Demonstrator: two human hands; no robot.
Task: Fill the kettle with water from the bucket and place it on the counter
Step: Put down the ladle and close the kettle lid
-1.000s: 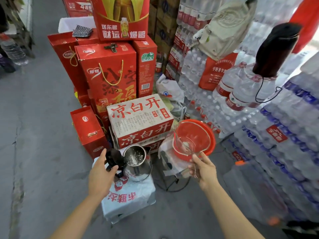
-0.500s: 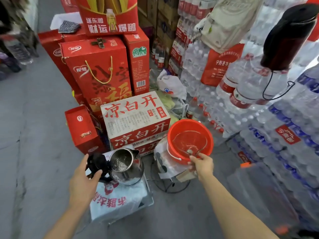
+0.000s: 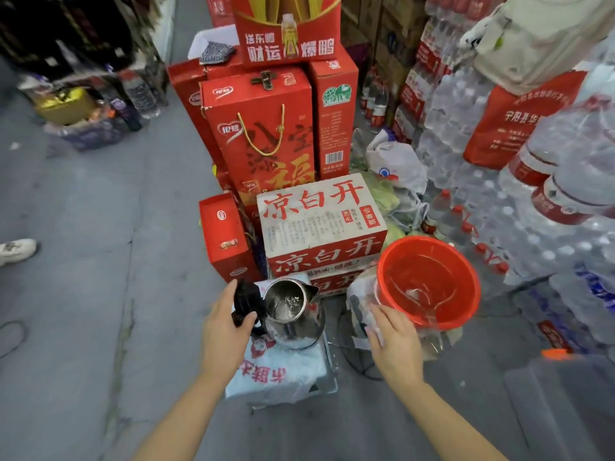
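Note:
A steel kettle point(image 3: 294, 316) stands with its black lid point(image 3: 245, 302) flipped open and water glinting inside. It rests on a white pack with red print point(image 3: 276, 372). My left hand point(image 3: 223, 334) grips the kettle's black lid and handle from the left. To its right, an orange-red bucket point(image 3: 466, 294) holds a little water, and a clear scoop point(image 3: 420, 296) lies in it. My right hand point(image 3: 396, 344) hovers by the bucket's lower left side with fingers apart, holding nothing and touching the white plastic wrap point(image 3: 357, 304) there.
A white and red carton point(image 3: 319, 221) and tall red gift boxes point(image 3: 263, 134) stand right behind the kettle. Stacked packs of bottled water point(image 3: 499, 194) wall in the right side. Grey floor point(image 3: 100, 261) stretches left, with another person's shoe point(image 3: 16, 249) at its edge.
My right hand lowered the clear scoop into the bucket, let go and drew back toward me. My left hand stayed on the kettle's lid and handle.

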